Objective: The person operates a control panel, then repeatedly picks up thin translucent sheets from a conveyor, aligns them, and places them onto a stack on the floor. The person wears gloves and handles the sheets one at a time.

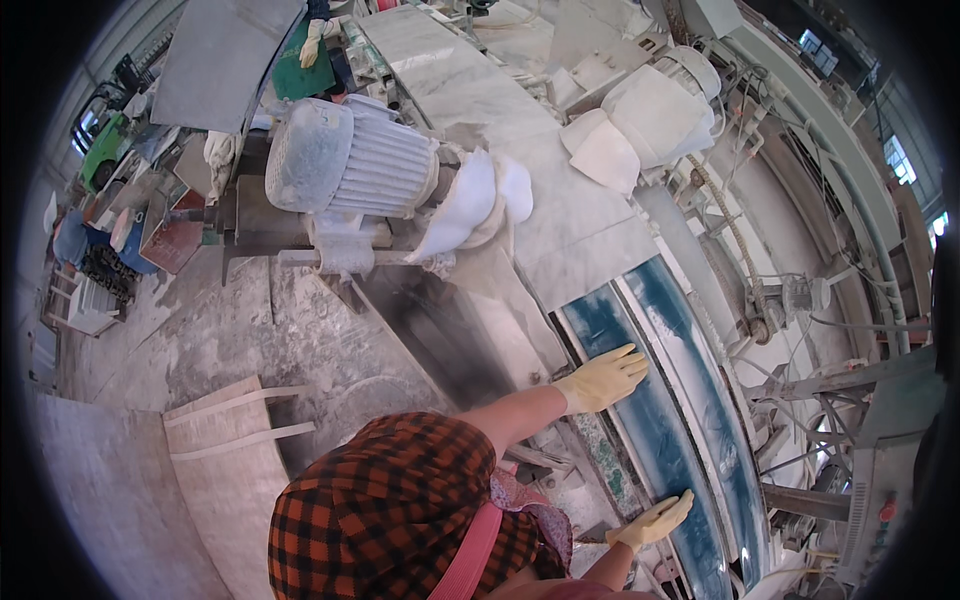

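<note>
My left hand, in a pale yellow glove, lies with outstretched fingers on the blue conveyor belt of a stone-working machine. Nearer to me, my right hand wears a matching glove. Its fingers point to the right across the belt's left side, straight and close together. Neither hand holds anything. Beyond my hands, a pale grey-veined stone slab lies flat along the line, its near end meeting the blue surface. A light strip runs lengthwise between two blue bands. My orange-and-black checked sleeve hides part of the lower frame.
A dusty finned motor juts over the line's left side, and another motor stands at the right. A control box with a red button is at far right. Another person's gloved hand shows at the top. Boards stand lower left.
</note>
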Motion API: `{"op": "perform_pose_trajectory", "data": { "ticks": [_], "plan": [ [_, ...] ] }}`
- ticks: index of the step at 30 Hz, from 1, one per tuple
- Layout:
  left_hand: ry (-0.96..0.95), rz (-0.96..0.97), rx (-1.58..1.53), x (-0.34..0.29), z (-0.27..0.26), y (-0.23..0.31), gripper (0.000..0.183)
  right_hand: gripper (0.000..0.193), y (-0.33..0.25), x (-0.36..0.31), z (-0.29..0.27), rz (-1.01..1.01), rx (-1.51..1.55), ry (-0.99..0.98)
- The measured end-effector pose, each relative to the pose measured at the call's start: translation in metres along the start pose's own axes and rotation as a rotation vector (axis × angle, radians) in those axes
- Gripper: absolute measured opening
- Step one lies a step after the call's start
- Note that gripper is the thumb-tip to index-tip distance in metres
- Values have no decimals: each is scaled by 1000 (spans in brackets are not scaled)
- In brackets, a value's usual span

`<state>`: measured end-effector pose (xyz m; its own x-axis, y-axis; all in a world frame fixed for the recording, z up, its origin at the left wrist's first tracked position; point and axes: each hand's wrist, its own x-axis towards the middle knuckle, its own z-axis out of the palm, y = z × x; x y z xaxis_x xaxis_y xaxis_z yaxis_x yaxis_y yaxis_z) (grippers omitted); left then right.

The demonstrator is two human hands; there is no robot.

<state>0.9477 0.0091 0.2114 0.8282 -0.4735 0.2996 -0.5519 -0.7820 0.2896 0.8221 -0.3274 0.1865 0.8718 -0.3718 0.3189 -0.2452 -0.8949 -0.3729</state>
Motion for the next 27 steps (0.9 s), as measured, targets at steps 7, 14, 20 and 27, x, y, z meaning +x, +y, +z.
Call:
{"op": "perform_pose_trajectory", "data": {
  "ticks": [7,14,20,27],
  "plan": [
    [80,8,-16,0,4,-1,50,46,8,-1,4,-26,-43,21],
    [-4,3,-3,0,-3,0,51,46,-5,-2,-3,-43,10,45],
    [-1,0,-24,0,-4,1,50,45,-23,-3,-11,11,58,51],
    [12,-16,-24,1,-2,1,50,44,-34,-6,-16,47,199,81]
  ]
}}
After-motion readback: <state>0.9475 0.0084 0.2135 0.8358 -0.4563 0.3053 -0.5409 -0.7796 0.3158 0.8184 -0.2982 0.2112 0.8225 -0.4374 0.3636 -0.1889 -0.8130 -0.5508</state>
